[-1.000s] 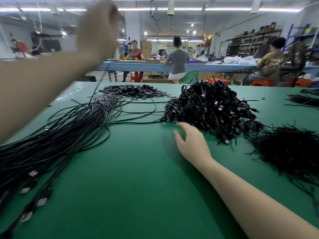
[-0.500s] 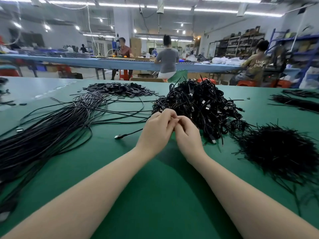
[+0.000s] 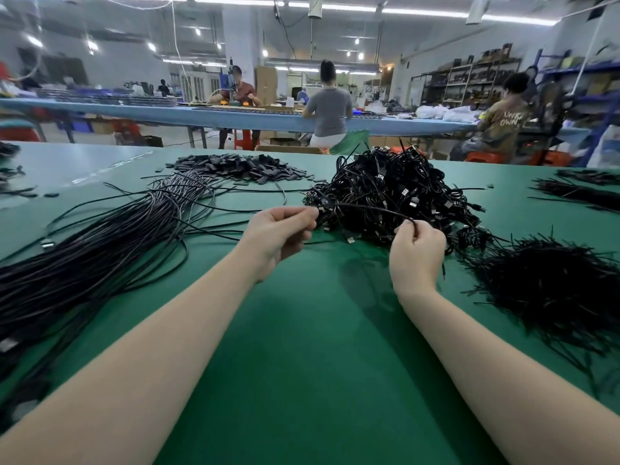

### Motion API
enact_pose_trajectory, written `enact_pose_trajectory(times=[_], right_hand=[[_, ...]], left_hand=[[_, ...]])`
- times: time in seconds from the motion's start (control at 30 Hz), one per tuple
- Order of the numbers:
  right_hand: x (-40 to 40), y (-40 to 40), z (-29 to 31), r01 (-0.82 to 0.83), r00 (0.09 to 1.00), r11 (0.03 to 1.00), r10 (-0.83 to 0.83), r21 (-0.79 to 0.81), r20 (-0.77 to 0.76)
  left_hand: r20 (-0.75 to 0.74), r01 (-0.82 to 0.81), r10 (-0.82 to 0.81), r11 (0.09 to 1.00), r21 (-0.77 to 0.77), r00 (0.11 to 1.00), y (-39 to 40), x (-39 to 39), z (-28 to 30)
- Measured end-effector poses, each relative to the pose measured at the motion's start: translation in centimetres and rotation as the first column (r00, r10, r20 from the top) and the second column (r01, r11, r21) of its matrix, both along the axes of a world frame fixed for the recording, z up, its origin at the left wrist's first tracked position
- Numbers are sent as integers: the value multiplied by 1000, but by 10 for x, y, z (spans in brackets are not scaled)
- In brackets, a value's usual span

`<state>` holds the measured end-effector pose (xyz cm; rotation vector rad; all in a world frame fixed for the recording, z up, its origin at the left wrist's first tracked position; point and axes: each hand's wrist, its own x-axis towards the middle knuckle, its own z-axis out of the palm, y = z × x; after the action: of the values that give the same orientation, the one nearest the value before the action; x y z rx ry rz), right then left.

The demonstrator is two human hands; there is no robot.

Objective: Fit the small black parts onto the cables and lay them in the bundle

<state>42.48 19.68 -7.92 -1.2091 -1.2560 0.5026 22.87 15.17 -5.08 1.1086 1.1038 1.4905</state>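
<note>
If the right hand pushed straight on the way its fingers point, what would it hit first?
Probably the tangled cable pile directly beyond the right hand, which pinches a cable just in front of it. Depth is hard to judge.

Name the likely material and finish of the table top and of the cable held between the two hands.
Table top: probably a green rubber or vinyl mat, matte, with soft glare at the far left. Cable: seemingly black plastic-sheathed wire, slightly glossy, bending in an arc between the hands.

Left hand (image 3: 281, 234) and right hand (image 3: 416, 253) pinch one cable (image 3: 365, 208) stretched between them, above green table (image 3: 302, 347).
</note>
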Motion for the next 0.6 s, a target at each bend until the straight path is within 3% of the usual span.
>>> enact_pose_trajectory(times=[0.1,0.23,0.43,0.6], right_hand=[[-9,-11,-2,-67,955,997,57,24,291],[-16,-19,-3,-237,934,971,219,34,282],[-17,-27,0,-320,880,937,239,139,410],[-23,-35,6,-375,903,889,287,262,320]], left_hand=[[305,14,-7,1000,-21,952,1,-2,10],[552,-1,16,1000,-26,834,0,-9,19],[555,-105,127,992,-73,822,2,-23,18],[689,6,0,1000,-7,725,1,-32,14]])
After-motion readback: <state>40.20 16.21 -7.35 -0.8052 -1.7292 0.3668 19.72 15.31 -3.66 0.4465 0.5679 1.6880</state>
